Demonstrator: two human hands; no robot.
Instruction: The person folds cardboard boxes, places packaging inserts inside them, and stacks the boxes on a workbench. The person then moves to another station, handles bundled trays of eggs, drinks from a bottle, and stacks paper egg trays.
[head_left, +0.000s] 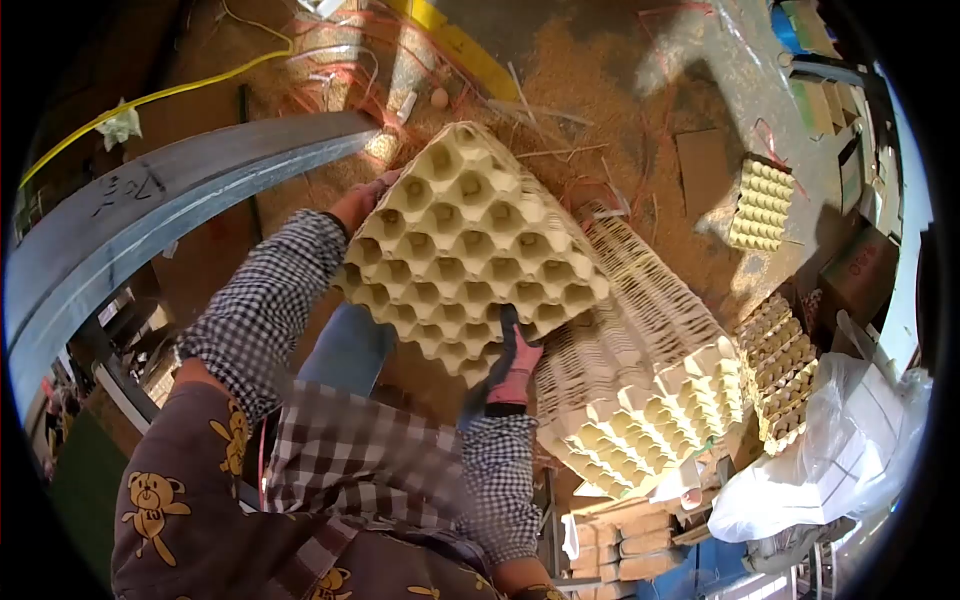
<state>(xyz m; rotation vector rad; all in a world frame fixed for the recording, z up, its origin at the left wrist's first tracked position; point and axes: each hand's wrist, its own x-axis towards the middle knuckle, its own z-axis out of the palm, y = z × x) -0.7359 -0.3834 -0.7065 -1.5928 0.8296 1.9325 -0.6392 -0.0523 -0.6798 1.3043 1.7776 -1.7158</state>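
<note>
A stack of empty pulp egg trays (443, 217) is held up in front of me, its top cups facing the camera. My left hand (365, 202) grips the stack's left edge; its fingers are partly hidden behind the trays. At the lower right corner, my right hand (515, 365), in a pink and dark glove, has its thumb over the top tray and its other fingers out of sight. Just right of the held stack stands a taller stack of egg trays (650, 405), its layered side showing.
A metal beam (190, 170) slants across the left. On the debris-strewn floor (590, 75) lie a loose egg (439, 98), a flat cardboard piece (703, 165) and an egg tray (762, 205). More trays (780, 365) and clear plastic wrapping (825, 460) are at right.
</note>
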